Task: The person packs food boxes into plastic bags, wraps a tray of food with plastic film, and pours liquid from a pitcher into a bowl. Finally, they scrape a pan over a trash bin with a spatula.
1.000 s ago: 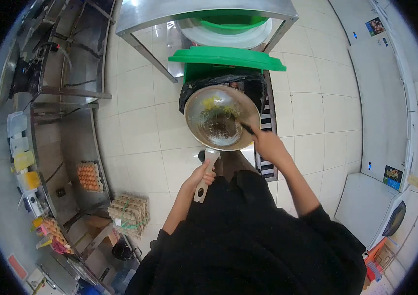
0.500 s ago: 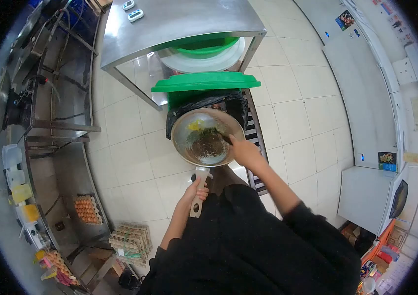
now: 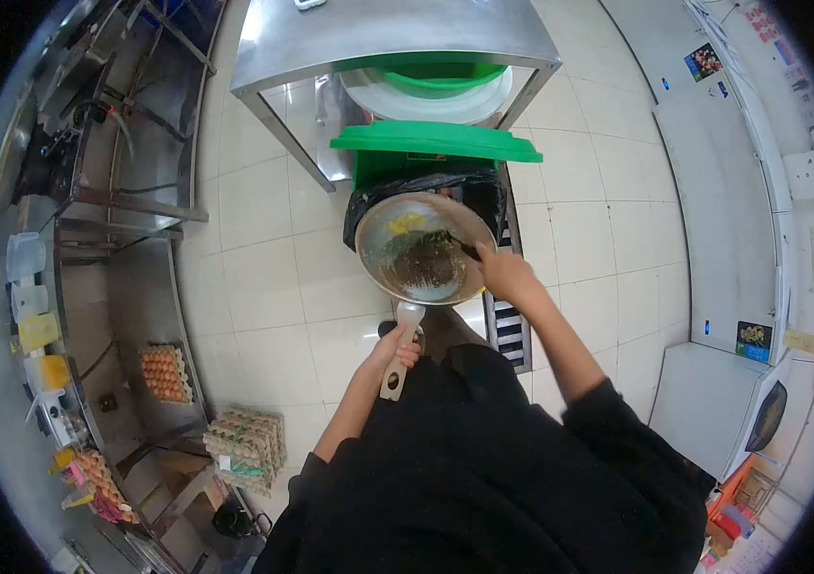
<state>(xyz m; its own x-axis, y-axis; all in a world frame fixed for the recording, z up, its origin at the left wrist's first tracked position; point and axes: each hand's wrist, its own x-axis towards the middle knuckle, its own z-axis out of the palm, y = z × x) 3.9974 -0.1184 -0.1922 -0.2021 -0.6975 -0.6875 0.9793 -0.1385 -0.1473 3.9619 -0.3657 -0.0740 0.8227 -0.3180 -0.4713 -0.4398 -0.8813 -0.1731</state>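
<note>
My left hand (image 3: 394,350) is closed around the pale handle of a round frying pan (image 3: 467,222), held over a bin lined with a black bag (image 3: 359,212). Yellow food scraps (image 3: 407,223) and dark residue cling to the pan's inside. In my right hand (image 3: 510,275) is a dark-handled brush (image 3: 464,250), its dark end touching the pan's inner surface. Behind the pan, the bin's green lid (image 3: 436,142) stands raised.
A steel table (image 3: 397,33) stands ahead, with a green basin (image 3: 445,78) beneath. Egg trays (image 3: 246,445) are stacked at lower left, near a tray of eggs (image 3: 167,373). A white appliance (image 3: 713,407) stands to the right.
The view has shifted, so the pan, bin and table appear farther right and slightly higher. Both hands keep their holds; the brush's end has moved slightly within the pan.
</note>
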